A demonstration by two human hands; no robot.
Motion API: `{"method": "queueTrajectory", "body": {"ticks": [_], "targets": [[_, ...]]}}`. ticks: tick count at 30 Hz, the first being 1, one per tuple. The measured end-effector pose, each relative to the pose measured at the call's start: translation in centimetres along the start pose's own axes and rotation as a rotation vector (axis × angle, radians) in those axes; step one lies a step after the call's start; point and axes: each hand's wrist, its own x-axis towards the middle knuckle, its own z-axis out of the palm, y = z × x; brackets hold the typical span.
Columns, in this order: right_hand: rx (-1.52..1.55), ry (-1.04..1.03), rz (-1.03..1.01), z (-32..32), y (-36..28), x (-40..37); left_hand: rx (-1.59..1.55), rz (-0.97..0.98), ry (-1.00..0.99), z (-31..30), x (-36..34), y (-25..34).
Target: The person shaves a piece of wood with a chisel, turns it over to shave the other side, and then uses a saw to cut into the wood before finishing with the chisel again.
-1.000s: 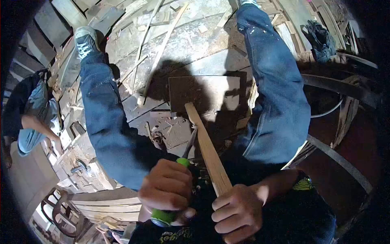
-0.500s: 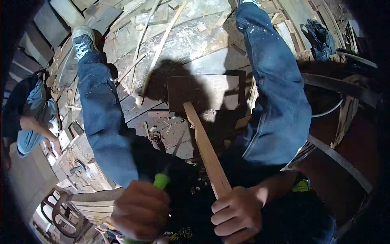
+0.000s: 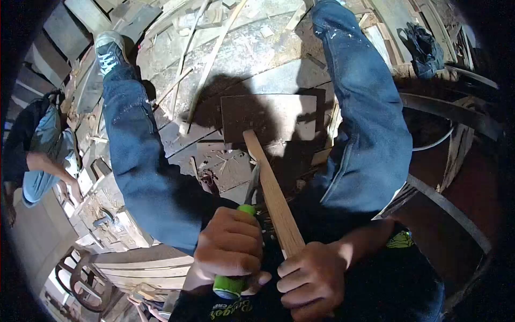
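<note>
My left hand is wrapped round the green handle of a chisel, its dark metal blade pointing away from me. The blade lies close along the left side of a wooden strip; whether its edge touches the wood is hard to tell. My right hand grips the near end of this strip. The strip's far end, which has a notch on its left side, meets the near part of a flat rectangular board on the floor between my legs.
Long thin sticks and wood scraps lie on the floor ahead. Another person's arm shows at the left. A dark spoked wheel stands at lower left, near stacked planks. A dark crumpled bag lies at upper right.
My left hand has moved right and up with the chisel, bringing the blade beside the wooden strip. My right hand and the strip have hardly moved.
</note>
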Motion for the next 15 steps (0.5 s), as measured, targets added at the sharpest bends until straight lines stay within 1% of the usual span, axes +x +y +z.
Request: {"method": "queueTrajectory", "body": {"ticks": [1,3,4,5,6,7,8,9,11,12,14,15], "targets": [[-0.012,-0.009,-0.006,-0.3,0.1,0.1,0.007,0.014,-0.004,-0.4,0.0,-0.2],[-0.081,0.010,-0.159,-0.7,0.1,0.6,-0.063,0.038,0.065,-1.4,-0.7,-0.1],[-0.085,0.007,-0.163,-0.8,0.2,0.6,-0.071,0.048,0.151,-1.5,-1.0,0.1],[-0.118,0.021,-0.209,-0.9,0.3,0.6,-0.072,0.050,0.146,-2.1,-1.2,1.4],[-0.152,0.043,-0.248,-0.7,0.4,0.5,-0.092,0.083,0.019,-3.0,-1.1,3.4],[-0.146,0.056,-0.237,-0.6,0.4,0.4,-0.117,0.112,-0.099,-3.4,-1.1,4.5],[-0.115,0.082,-0.219,-0.5,0.2,0.4,-0.203,0.327,-0.191,-3.5,-0.2,3.4],[-0.096,0.102,-0.210,-0.8,0.2,0.6,-0.202,0.325,-0.191,-2.4,-0.1,2.5],[-0.082,0.102,-0.240,-2.0,0.0,1.2,0.010,-0.031,-0.081,-0.1,-0.2,0.2],[-0.075,0.112,-0.266,-2.4,0.1,1.4,0.017,-0.020,-0.092,-0.1,0.0,-0.1],[-0.124,0.117,-0.259,-1.8,-0.1,1.2,0.053,-0.008,0.045,0.6,-0.3,0.1],[-0.178,0.121,-0.255,-1.5,-0.1,1.1,0.056,-0.006,0.047,0.6,-0.6,0.0]]}}
